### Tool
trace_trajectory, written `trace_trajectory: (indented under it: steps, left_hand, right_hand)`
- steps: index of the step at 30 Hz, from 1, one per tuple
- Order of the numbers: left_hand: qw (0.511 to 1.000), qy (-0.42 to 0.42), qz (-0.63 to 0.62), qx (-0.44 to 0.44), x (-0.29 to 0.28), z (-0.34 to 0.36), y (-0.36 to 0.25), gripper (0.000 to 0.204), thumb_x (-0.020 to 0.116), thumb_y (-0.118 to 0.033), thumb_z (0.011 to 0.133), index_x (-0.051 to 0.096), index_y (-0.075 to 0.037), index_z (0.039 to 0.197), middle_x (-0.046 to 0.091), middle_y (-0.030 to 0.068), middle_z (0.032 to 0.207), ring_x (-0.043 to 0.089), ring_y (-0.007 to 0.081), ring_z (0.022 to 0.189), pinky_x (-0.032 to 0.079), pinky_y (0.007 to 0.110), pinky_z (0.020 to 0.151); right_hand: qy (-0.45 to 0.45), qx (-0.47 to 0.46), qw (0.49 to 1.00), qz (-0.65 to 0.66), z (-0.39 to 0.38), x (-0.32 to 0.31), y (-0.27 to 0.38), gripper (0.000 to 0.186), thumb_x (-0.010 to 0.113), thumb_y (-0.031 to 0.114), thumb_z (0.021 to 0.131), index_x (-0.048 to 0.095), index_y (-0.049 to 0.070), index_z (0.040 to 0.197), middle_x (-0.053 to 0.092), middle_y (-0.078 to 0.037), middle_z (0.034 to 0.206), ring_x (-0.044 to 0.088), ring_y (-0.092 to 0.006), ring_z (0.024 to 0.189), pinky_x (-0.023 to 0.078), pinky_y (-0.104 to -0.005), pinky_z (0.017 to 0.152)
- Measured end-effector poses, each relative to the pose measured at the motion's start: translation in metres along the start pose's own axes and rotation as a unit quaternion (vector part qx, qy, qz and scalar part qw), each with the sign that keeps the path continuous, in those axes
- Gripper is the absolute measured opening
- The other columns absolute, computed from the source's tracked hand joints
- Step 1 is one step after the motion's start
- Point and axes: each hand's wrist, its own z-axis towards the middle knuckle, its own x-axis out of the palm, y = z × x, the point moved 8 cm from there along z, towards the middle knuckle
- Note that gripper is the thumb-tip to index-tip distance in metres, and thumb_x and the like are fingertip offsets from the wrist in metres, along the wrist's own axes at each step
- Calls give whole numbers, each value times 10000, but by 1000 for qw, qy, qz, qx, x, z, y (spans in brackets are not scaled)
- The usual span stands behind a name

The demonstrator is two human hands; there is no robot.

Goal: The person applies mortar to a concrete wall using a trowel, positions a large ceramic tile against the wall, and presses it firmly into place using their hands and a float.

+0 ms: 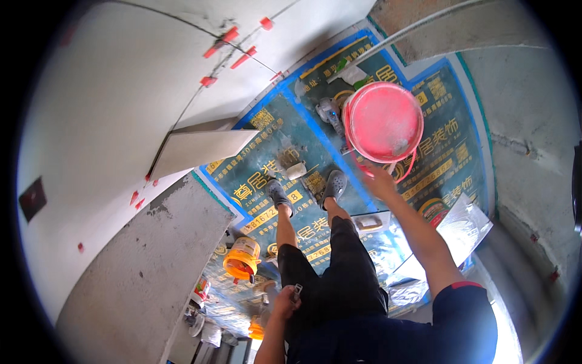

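My right hand (379,182) is closed round the handle of a pink bucket (385,124), at the bucket's near side. The bucket's top looks round and pink, with pale dust and a grey smear on it. Close to my left thigh, my left hand (285,303) is closed on a small metal piece with a looped end (297,292); its exact kind is unclear. Beside the bucket's left side lies a grey power tool (329,111), partly hidden by the bucket.
Printed green protective sheeting (267,148) with blue tape covers the floor. A tile (203,148) sticks out from the left wall, which bears red wedges (244,57). An orange bucket (242,259) stands left of my legs. Silvery sheets (458,233) lie to the right.
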Motion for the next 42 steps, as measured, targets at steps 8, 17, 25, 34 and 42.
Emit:
trace_trajectory:
  steps: [8, 17, 25, 34, 42]
  left_hand:
    - [988, 121, 36, 92, 101, -77, -53, 184, 465, -261, 926, 510, -88, 880, 469, 46, 657, 454, 151, 514, 359, 249, 425]
    - [982, 78, -88, 147, 69, -44, -9, 171, 464, -251, 911, 505, -90, 869, 494, 60, 694, 511, 182, 551, 382, 280, 445]
    - [929, -68, 102, 349, -41, -36, 42, 137, 496, -211, 896, 507, -89, 832, 467, 50, 655, 485, 177, 498, 360, 293, 400]
    - [950, -115, -268, 109, -115, -44, 135, 184, 494, -179, 874, 478, -90, 713, 417, 39, 558, 358, 174, 379, 268, 297, 360]
    - [963, -98, -231, 94, -98, -22, 109, 187, 492, -218, 882, 484, -83, 752, 431, 49, 566, 408, 183, 398, 281, 300, 375]
  right_hand:
    - [56, 70, 991, -98, 30, -105, -54, 517, 576, 518, 836, 625, 98, 1132, 644, -227, 1031, 618, -381, 969, 480, -439, 846]
    - [44, 25, 988, -147, 52, -135, -50, 564, 610, 530, 808, 674, -2, 985, 651, -264, 927, 632, -401, 906, 488, -441, 794]
    - [135, 92, 986, 13, 23, -159, -38, 333, 657, 292, 845, 657, 23, 1041, 641, -95, 829, 637, -205, 752, 528, -336, 599]
    - [179, 100, 977, 65, -72, -194, 93, 292, 667, 269, 837, 651, -1, 949, 508, -9, 610, 470, -110, 539, 332, -308, 445]
    - [172, -2, 983, 61, -115, -184, 173, 337, 626, 304, 858, 673, -17, 949, 593, -66, 667, 540, -146, 603, 432, -314, 571]
